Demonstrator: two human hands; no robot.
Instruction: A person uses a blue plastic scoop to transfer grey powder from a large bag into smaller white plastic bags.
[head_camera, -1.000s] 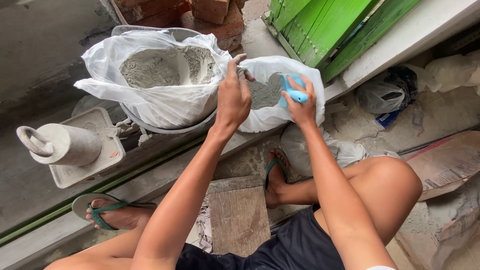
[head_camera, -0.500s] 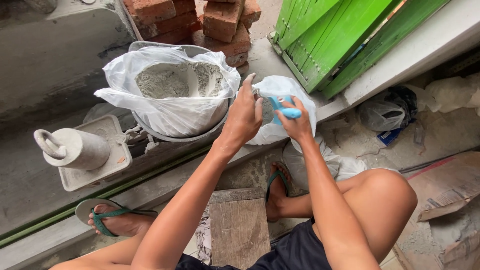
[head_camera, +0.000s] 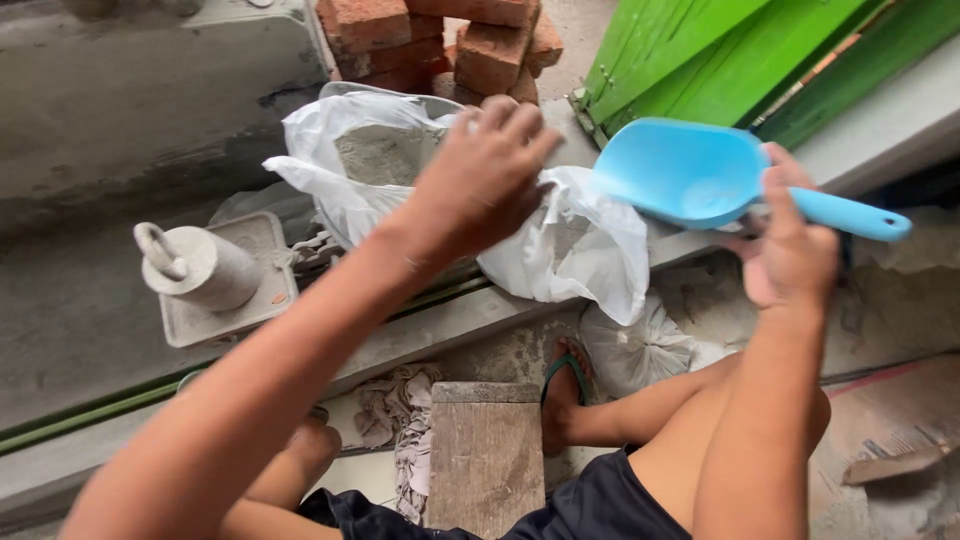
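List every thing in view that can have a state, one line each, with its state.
Blue scoop: lifted, held by its handle, bowl looks empty.
Right hand: closed on the scoop's handle.
Left hand: open, fingers spread over the small white bag.
Small white bag: mouth open, slumped on the ledge.
Large white bag: open, holding grey powder.
Grey weight: upright on its square tray.
Tied bag: knotted shut, below the ledge.

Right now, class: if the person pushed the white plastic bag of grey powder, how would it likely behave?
The white plastic bag looks thin and crumpled, so it would probably give and crease rather than slide stiffly. The grey powder filling it suggests it is fairly heavy. Its open top means a hard push might spill some.
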